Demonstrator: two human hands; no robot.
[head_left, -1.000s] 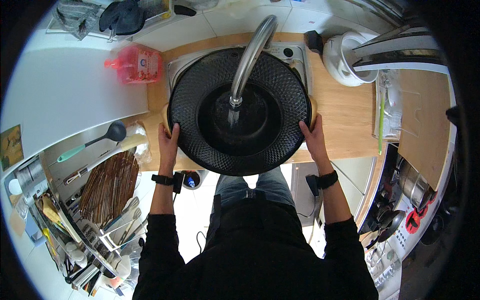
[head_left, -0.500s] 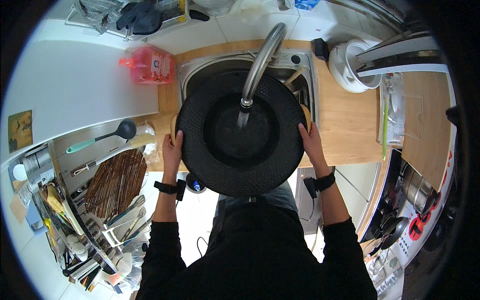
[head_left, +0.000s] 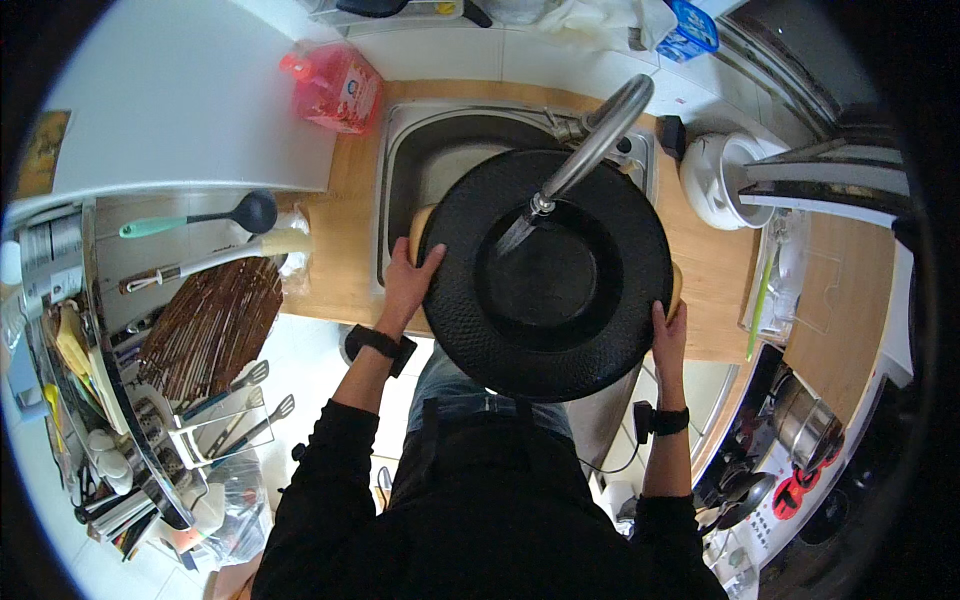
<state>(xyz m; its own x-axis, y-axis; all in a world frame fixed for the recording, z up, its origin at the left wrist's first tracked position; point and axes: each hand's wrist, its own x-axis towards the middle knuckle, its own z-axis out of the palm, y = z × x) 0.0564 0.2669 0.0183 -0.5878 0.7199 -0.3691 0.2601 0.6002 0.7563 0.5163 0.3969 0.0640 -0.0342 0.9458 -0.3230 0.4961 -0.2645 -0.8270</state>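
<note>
Black pan [head_left: 553, 285]: held level or nearly so under the tap [head_left: 602, 143], over the right part of the sink [head_left: 432, 152]; its near rim reaches past the near edge of the counter [head_left: 350, 185] in this view. Whether it touches the sink cannot be told.
Left hand [head_left: 405, 287]: closed about the left handle [head_left: 421, 230], thumb over the rim; the finger ends are partly hidden.
Right hand [head_left: 669, 338]: closed at the right handle [head_left: 677, 287], thumb against the rim; the grip beneath is not visible.
Shift found: against half a second ago, the pan sits further right in relation to the sink, baring more of the basin's left part. The view itself has also turned, so any turn of the pan is uncertain.
Water stream [head_left: 514, 237]: running; formerly near the middle of the well, now striking its far left side.
Bearing on the work: a different part of the inner surface is being wetted; in my judgement, the two-handed hold remains secure.
Water depth: cannot be told against the black surface.
</note>
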